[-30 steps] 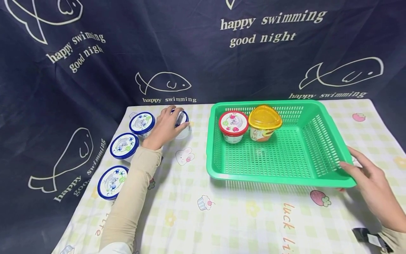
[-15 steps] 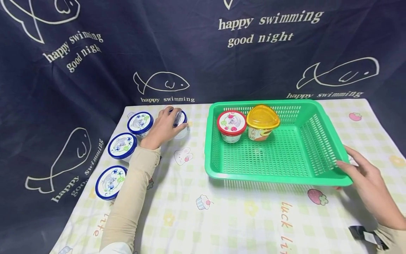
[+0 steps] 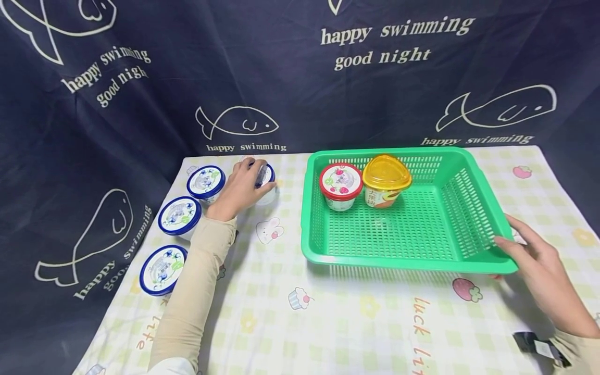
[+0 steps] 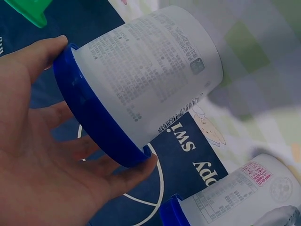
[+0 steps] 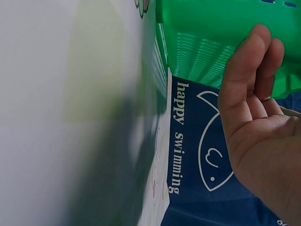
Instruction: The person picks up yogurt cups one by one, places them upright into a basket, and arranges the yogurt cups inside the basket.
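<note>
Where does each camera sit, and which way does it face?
Head: worn on the head, looking forward and down at the green basket; left hand, right hand and sleeves show.
Left wrist: worn there, facing the blue-lidded tub that hand grips; only that hand shows.
Right wrist: worn there, facing the basket past that hand, which alone shows.
Head and right wrist share the basket.

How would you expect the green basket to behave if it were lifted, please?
The green basket is probably light, given its perforated walls. Lifted only where the right hand holds it, it may tilt, and the red-lidded tub and yellow-lidded tub could slide.
</note>
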